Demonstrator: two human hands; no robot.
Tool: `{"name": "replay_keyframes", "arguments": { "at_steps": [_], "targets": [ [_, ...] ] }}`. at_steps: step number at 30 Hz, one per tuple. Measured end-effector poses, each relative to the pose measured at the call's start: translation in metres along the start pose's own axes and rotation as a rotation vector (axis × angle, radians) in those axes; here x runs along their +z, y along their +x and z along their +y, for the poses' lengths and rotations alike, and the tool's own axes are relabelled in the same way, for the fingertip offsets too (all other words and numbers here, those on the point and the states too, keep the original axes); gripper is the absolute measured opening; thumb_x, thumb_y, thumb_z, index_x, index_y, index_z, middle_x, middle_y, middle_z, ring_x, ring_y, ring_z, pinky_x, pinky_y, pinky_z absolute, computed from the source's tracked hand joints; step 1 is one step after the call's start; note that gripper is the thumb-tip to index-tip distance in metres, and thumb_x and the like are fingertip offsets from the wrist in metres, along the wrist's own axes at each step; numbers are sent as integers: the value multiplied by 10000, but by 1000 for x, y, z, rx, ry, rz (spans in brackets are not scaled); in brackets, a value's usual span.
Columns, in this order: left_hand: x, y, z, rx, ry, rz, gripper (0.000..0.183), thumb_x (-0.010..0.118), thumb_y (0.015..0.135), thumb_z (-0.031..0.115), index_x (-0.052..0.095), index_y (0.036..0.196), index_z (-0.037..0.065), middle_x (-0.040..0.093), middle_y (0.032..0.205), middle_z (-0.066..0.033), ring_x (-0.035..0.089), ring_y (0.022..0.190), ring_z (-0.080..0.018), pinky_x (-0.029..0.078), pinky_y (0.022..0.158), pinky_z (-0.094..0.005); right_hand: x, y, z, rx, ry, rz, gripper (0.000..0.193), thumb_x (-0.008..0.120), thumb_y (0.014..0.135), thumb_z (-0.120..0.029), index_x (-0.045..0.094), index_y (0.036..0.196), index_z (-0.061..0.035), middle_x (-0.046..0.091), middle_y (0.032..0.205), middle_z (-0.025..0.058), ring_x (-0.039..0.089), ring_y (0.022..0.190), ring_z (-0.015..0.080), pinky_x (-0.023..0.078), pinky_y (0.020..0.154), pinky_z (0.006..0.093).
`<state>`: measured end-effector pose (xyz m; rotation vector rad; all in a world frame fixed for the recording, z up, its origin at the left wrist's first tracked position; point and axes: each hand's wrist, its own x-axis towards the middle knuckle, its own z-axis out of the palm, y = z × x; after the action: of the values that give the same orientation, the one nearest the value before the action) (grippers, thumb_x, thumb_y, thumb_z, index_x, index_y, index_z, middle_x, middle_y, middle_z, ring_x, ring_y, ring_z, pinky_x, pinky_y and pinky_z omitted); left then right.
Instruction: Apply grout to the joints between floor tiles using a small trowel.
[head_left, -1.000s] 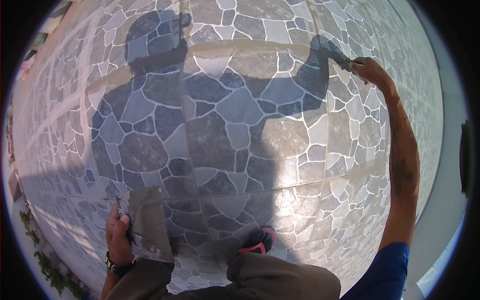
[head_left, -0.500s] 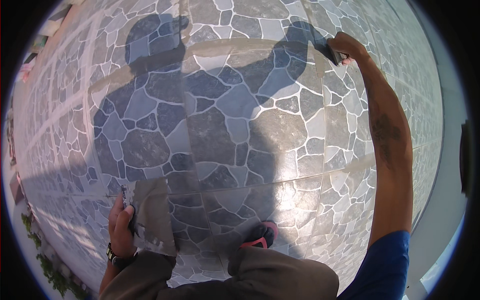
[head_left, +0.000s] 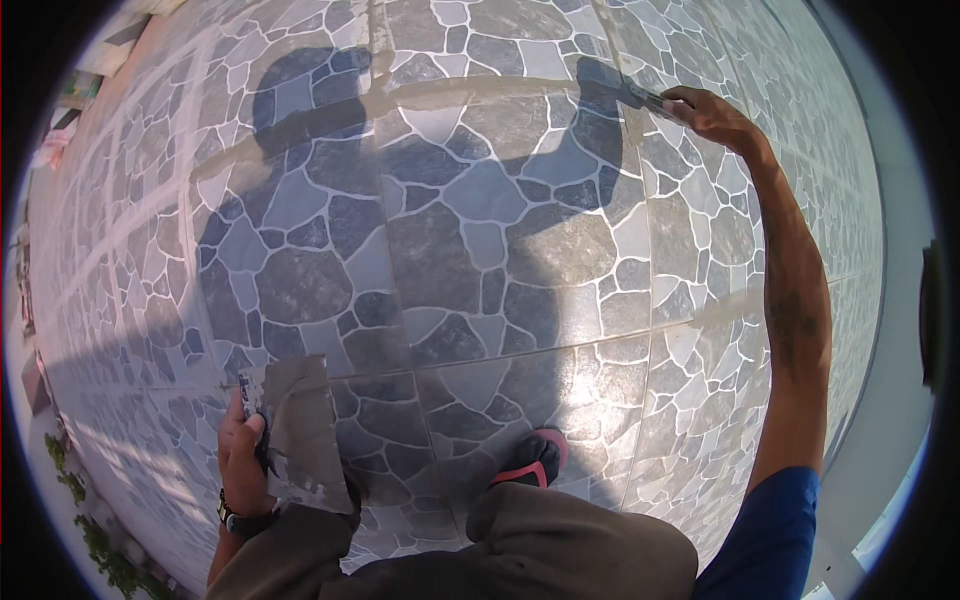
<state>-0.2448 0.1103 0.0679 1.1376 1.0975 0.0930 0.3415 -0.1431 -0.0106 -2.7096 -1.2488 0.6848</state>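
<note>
My left hand [head_left: 243,462] is closed round the edge of a flat square plate [head_left: 303,425] with grey grout spread over it, held low at the left near my knee. My right arm reaches out to the far right. In its fingers my right hand [head_left: 715,118] grips a putty knife [head_left: 650,98], whose blade end meets the tiled floor at a joint. A smeared band of wet grey grout [head_left: 480,91] runs across the tiles [head_left: 560,240] from left to right, up to the blade. My shadow darkens much of this area.
My foot in a dark sock and red-strapped sandal [head_left: 538,462] rests on the tiles below. A pale wall base [head_left: 885,350] borders the floor at the right. Green plants [head_left: 95,540] and assorted objects line the left edge. Another grout smear [head_left: 730,305] follows a joint at the right.
My right hand has shifted slightly right and down, and the putty knife has turned from steeply slanted to flatter, its blade pointing left. The left hand and plate have hardly moved.
</note>
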Motion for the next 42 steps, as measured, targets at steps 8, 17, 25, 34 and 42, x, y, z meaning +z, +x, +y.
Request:
{"name": "replay_keyframes", "arguments": {
  "at_steps": [8, 17, 25, 34, 42],
  "targets": [
    [3, 2, -5, 17, -60, -72, 555, 460, 861, 158, 377, 1353, -85, 569, 1201, -133, 559, 1035, -176, 434, 911, -282, 43, 57, -6, 40, -305, 6, 371, 504, 939, -304, 633, 1122, -9, 673, 1004, 206, 635, 962, 360, 470, 863, 434],
    [-1, -5, -7, 35, -98, 5, 582, 459, 872, 147, 339, 1386, -98, 552, 1232, -142, 546, 1071, -187, 425, 935, -297, 55, -58, -20, -43, -156, -469, 399, 564, 886, -295, 618, 1209, -68, 679, 1027, 170, 639, 959, 305, 483, 833, 406],
    [-13, -12, -12, 48, -124, -7, 607, 458, 886, 139, 295, 1422, -96, 534, 1266, -143, 531, 1104, -194, 408, 970, -308, 15, -90, -3, 57, 27, -256, 506, 626, 827, -229, 533, 1261, 15, 627, 1127, 204, 632, 972, 296, 498, 859, 351],
    [-20, -18, -16, 37, -133, 68, 594, 462, 878, 148, 328, 1406, -86, 536, 1262, -140, 538, 1095, -193, 426, 946, -308, 81, -82, 18, -409, -333, 93, 620, 581, 732, 94, 485, 1314, -98, 464, 1350, 185, 451, 1243, 386, 383, 1073, 449],
    [-8, -15, -16, 75, -98, 77, 533, 433, 869, 227, 409, 1345, -12, 619, 1097, -155, 641, 918, -222, 537, 778, -322, 79, -86, 19, -281, -517, -31, 706, 556, 691, 145, 455, 1348, -91, 439, 1383, 186, 430, 1276, 393, 380, 1082, 438]
  ]
}}
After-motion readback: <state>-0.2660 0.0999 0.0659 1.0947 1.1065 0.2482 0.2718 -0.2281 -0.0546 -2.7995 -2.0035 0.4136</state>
